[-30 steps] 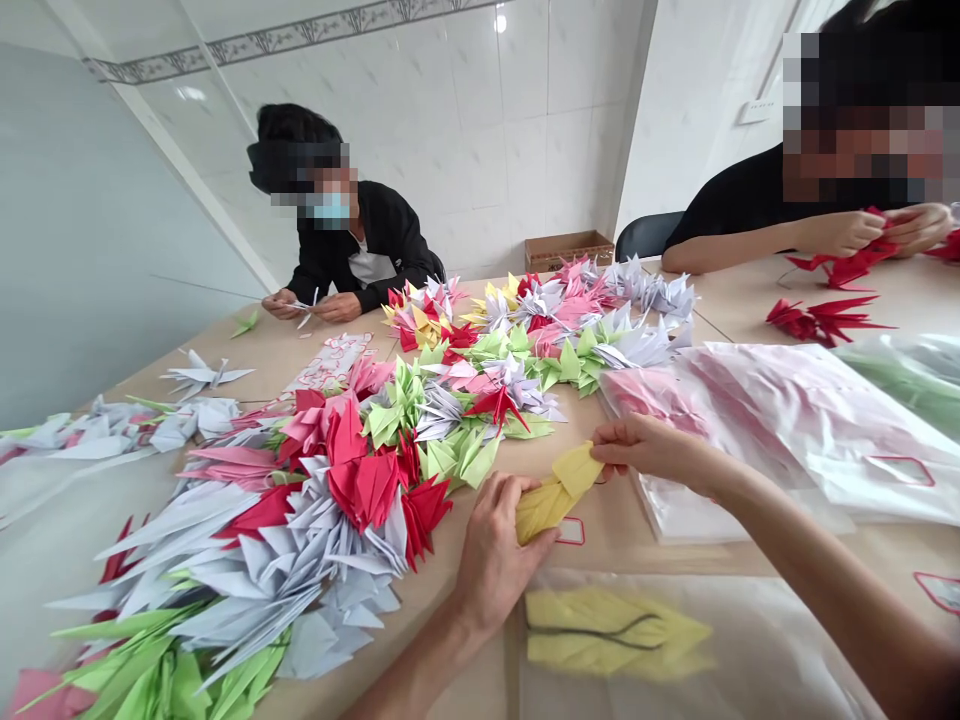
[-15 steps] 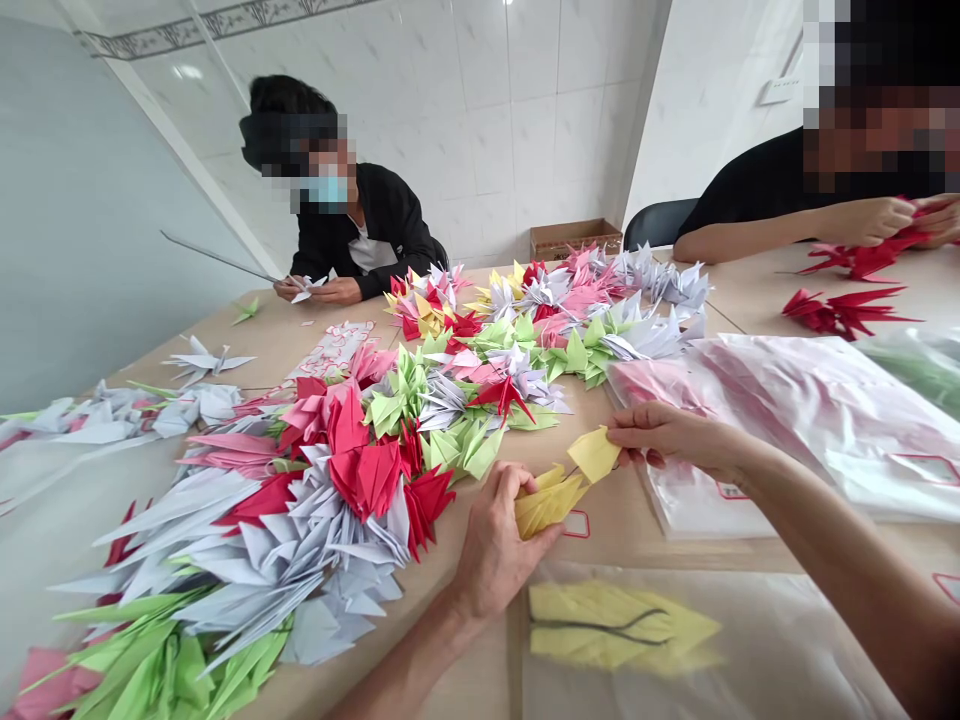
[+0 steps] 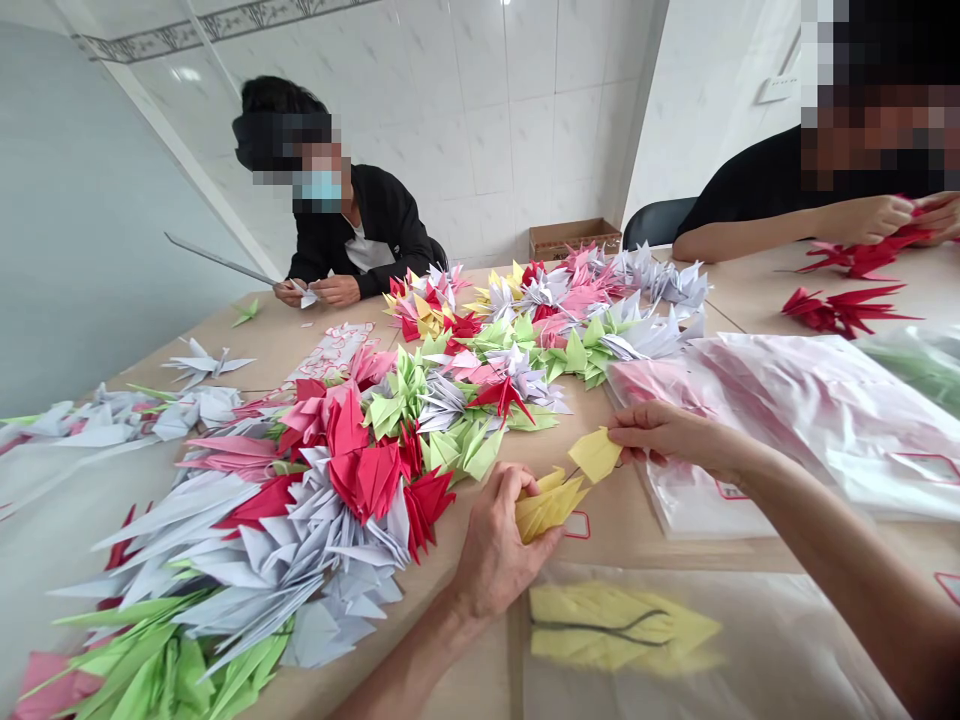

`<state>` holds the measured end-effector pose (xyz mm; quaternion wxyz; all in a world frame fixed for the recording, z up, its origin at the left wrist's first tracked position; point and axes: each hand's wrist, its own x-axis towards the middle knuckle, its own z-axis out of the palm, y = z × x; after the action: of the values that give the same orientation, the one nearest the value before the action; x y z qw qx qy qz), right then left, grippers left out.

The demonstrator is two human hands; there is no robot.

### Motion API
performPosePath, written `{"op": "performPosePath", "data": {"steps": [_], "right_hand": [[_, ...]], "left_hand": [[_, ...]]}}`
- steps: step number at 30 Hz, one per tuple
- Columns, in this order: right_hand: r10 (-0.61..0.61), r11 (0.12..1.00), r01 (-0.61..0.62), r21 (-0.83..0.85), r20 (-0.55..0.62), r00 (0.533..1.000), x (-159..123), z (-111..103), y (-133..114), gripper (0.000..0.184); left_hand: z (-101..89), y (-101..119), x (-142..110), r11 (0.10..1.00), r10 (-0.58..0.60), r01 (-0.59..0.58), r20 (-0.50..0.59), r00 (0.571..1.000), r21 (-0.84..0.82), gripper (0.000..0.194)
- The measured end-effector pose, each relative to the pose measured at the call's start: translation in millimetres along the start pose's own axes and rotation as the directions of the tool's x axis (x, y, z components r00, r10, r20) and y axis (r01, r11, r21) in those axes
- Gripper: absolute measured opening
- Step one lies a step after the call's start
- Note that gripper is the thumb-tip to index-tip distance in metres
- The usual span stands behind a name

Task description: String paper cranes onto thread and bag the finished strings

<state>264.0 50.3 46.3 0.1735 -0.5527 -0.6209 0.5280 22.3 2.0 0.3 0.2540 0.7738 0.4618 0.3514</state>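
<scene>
Over the table's near middle, my left hand (image 3: 501, 545) is closed around a bunch of folded yellow paper cranes (image 3: 546, 505), thumb below and fingers behind. My right hand (image 3: 660, 437) pinches the edge of a single yellow paper crane (image 3: 596, 455) just up and to the right of the bunch. A thin dark string seems to run between the two. Just below my hands lies a clear plastic bag (image 3: 780, 640) with yellow folded paper and a dark cord inside. To the left spreads a large heap of red, white, pink and green paper cranes (image 3: 367, 475).
White plastic bags (image 3: 817, 430) with pink and green contents lie at the right. Across the table, a person in black (image 3: 382, 215) handles white paper and a long thin strip. Another person's hands (image 3: 874, 220) hold red cranes at the far right. A cardboard box (image 3: 574, 240) stands behind.
My hands and the yellow cranes stay almost still. Across the table, the person's head and hands have shifted slightly, and the white paper there has turned.
</scene>
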Motion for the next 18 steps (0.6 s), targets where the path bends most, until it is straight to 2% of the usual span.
{"op": "performPosePath", "data": {"steps": [9, 18], "right_hand": [[-0.047, 0.998, 0.046, 0.048, 0.02, 0.999, -2.3, -1.3, -3.5, 0.03], [-0.033, 0.991, 0.026, -0.13, -0.046, 0.998, -2.8, 2.0, -8.4, 0.027]], "left_hand": [[-1.1, 0.3, -0.7, 0.999, 0.024, -0.024, -0.012, 1.0, -0.039, 0.034], [-3.1, 2.0, 2.0, 0.998, 0.016, -0.019, -0.045, 0.999, -0.061, 0.035]]}}
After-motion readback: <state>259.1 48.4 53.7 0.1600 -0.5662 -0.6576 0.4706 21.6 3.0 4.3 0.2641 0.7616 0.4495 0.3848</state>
